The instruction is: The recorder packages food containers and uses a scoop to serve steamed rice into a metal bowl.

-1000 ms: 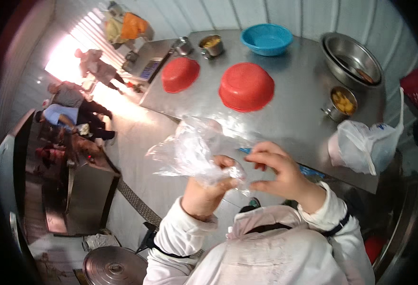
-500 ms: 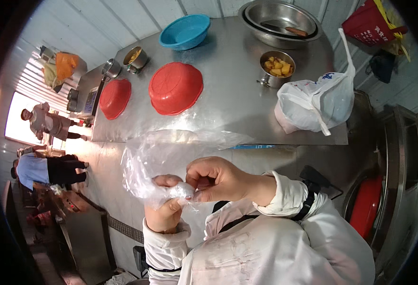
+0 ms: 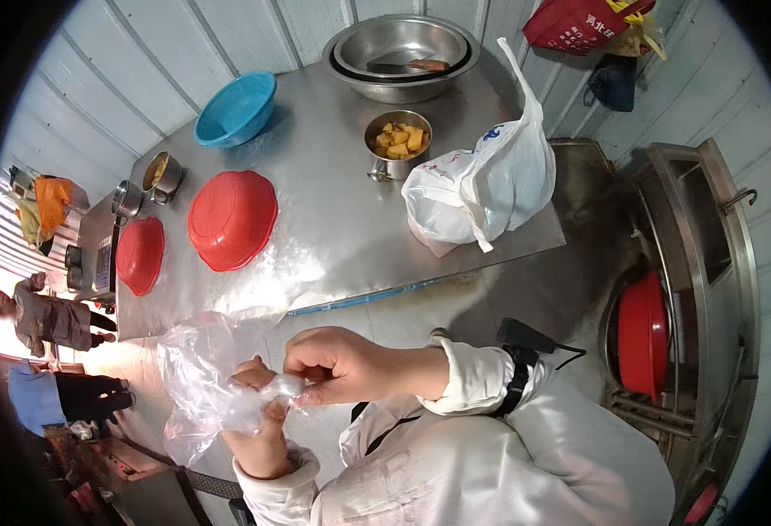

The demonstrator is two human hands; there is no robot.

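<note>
A thin clear plastic bag (image 3: 194,373) hangs crumpled in front of me, off the near edge of the metal table. My left hand (image 3: 261,438) is closed round its bunched neck, with the thumb and fingers partly behind the film. From the right, my right hand (image 3: 350,364) pinches the twisted end of the same bag between thumb and fingers. Both hands nearly touch at this gathered part. Just beyond the bag, two red plastic basins, a larger one (image 3: 232,219) and a smaller one (image 3: 141,256), lie upside down on the table.
The steel table (image 3: 333,237) holds a blue basin (image 3: 234,110), nested metal bowls (image 3: 341,79) with a wooden-handled tool, a metal pot of yellow chunks (image 3: 398,140) and a white carrier bag (image 3: 477,188). A metal rack (image 3: 727,289) stands right. Two people are at far left.
My view has turned to the right, so the table and its things sit farther left. Both hands keep their hold on the bag's neck, and the bag hangs lower and more bunched.
</note>
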